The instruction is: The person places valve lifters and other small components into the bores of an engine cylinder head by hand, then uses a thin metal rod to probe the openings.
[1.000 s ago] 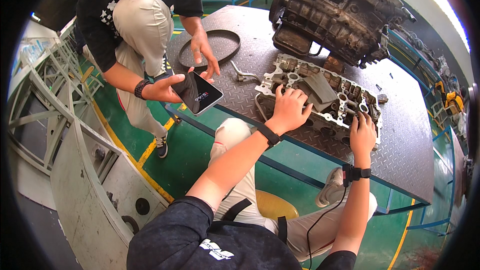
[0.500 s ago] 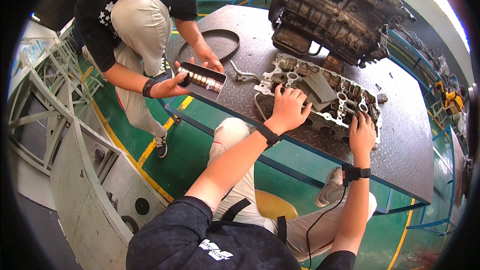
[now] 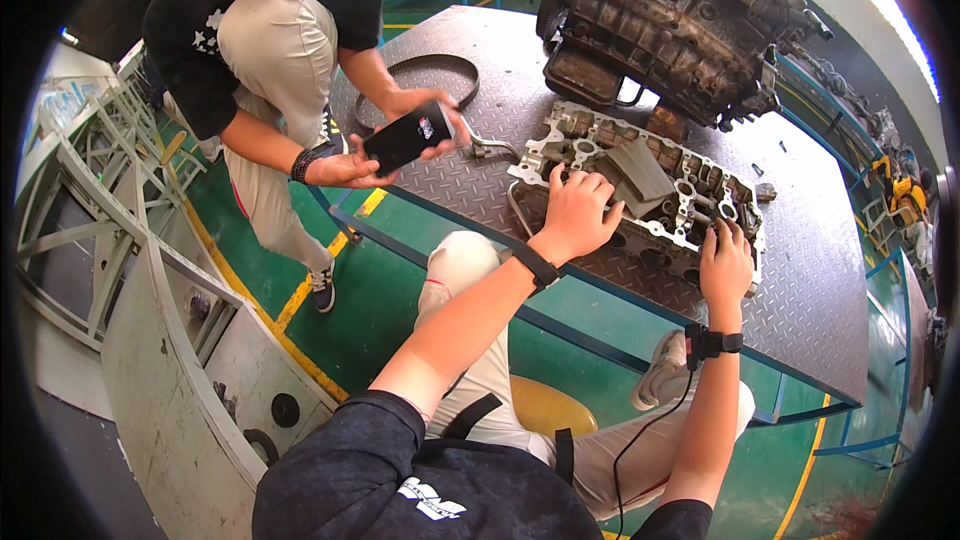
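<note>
A metal engine cylinder head lies across the table in front of me. My left hand rests on its near edge toward the left end, fingers spread and thumb stuck out to the side. On the near edge by the right end lies my right hand, its fingers reaching over the top and its thumb hidden. Neither hand shows anything held in it. Between them, a flat grey block sits tilted on top of the cylinder head, apart from my fingers.
At left, a crouching co-worker holds a dark phone in both hands. A black belt loop and a bent metal tool lie on the steel-plate table. A large engine block stands behind the cylinder head.
The co-worker's phone has turned and risen slightly, and its bright picture has given way to a mostly dark screen. My hands have stayed in place on the cylinder head.
</note>
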`<state>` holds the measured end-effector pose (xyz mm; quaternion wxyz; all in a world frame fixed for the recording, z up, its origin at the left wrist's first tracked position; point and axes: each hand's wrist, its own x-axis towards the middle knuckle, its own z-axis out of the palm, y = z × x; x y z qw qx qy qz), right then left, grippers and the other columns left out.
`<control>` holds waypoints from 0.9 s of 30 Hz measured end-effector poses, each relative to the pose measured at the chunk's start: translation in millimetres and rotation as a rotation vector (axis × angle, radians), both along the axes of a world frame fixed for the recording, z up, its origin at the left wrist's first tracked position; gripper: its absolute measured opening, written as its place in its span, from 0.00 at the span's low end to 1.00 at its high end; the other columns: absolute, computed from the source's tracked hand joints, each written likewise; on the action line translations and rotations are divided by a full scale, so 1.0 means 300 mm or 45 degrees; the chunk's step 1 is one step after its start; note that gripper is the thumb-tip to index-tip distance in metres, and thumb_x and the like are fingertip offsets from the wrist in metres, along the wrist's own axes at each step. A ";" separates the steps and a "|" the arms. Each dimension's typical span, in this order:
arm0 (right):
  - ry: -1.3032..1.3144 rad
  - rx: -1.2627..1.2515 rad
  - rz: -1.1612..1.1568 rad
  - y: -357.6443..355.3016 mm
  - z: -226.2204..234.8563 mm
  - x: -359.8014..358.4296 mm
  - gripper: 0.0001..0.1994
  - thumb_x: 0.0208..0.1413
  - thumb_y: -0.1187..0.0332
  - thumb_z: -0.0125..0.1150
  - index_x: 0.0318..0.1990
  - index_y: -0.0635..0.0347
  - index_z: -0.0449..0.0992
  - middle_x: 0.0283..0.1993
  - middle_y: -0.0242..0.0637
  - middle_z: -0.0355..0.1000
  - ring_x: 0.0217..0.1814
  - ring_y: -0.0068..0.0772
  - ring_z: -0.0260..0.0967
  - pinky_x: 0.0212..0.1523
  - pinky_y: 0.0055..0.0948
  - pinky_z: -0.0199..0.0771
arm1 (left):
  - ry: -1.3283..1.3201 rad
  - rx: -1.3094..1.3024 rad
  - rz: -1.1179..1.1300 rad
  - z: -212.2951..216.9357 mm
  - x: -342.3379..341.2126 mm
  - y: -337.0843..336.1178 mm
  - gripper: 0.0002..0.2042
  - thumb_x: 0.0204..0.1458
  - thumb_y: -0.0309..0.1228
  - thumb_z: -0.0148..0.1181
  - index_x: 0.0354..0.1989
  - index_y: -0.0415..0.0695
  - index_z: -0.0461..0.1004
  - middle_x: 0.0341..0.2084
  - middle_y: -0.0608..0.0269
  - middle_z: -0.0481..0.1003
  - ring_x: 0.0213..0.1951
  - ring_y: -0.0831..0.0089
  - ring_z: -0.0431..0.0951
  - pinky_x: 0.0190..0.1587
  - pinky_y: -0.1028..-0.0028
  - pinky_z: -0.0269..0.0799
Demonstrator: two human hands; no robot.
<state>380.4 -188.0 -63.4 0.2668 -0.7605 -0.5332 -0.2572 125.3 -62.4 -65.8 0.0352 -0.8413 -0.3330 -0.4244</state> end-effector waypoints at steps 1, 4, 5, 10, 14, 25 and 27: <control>-0.002 0.006 0.002 0.000 -0.001 0.001 0.17 0.65 0.58 0.55 0.53 0.55 0.81 0.60 0.37 0.75 0.58 0.47 0.73 0.54 0.44 0.73 | -0.003 0.005 -0.003 0.000 0.000 0.000 0.13 0.56 0.41 0.63 0.39 0.44 0.81 0.42 0.63 0.79 0.49 0.62 0.75 0.66 0.47 0.54; 0.014 -0.015 0.003 -0.003 0.008 -0.001 0.18 0.65 0.57 0.55 0.55 0.55 0.80 0.60 0.38 0.75 0.58 0.47 0.73 0.54 0.44 0.73 | -0.005 0.008 -0.001 -0.002 0.003 0.002 0.13 0.55 0.41 0.63 0.39 0.44 0.81 0.41 0.63 0.79 0.49 0.62 0.75 0.66 0.47 0.54; 0.013 -0.015 0.002 -0.005 0.011 -0.003 0.18 0.65 0.57 0.55 0.55 0.55 0.80 0.60 0.38 0.75 0.58 0.47 0.73 0.54 0.44 0.73 | -0.006 0.008 -0.002 0.000 0.003 0.001 0.13 0.55 0.41 0.63 0.39 0.44 0.81 0.41 0.63 0.79 0.49 0.62 0.75 0.66 0.47 0.54; 0.137 0.188 0.141 -0.005 0.051 -0.027 0.20 0.62 0.58 0.63 0.57 0.58 0.76 0.58 0.44 0.75 0.61 0.51 0.70 0.60 0.44 0.70 | -0.020 0.004 -0.004 -0.006 0.002 0.005 0.13 0.55 0.41 0.63 0.38 0.43 0.81 0.41 0.63 0.79 0.49 0.62 0.75 0.66 0.47 0.54; 0.167 0.249 0.388 -0.021 0.181 -0.166 0.21 0.58 0.59 0.69 0.55 0.61 0.76 0.56 0.44 0.75 0.59 0.50 0.69 0.59 0.42 0.68 | -0.009 -0.027 -0.001 0.006 0.003 -0.001 0.14 0.55 0.42 0.62 0.38 0.44 0.81 0.40 0.63 0.79 0.48 0.62 0.75 0.66 0.46 0.53; 0.294 -0.729 0.667 0.222 0.378 -0.875 0.30 0.47 0.40 0.72 0.37 0.64 0.81 0.37 0.47 0.80 0.40 0.46 0.77 0.42 0.38 0.76 | -0.066 0.137 0.049 -0.003 -0.009 -0.016 0.14 0.54 0.45 0.59 0.31 0.47 0.74 0.34 0.61 0.73 0.45 0.59 0.71 0.61 0.42 0.58; 0.391 -0.837 0.870 0.378 0.316 -0.909 0.35 0.47 0.33 0.68 0.35 0.65 0.82 0.34 0.49 0.80 0.39 0.49 0.79 0.43 0.39 0.77 | -0.075 -0.028 0.064 0.007 0.009 -0.028 0.12 0.53 0.41 0.62 0.34 0.45 0.79 0.39 0.63 0.77 0.49 0.61 0.73 0.65 0.46 0.55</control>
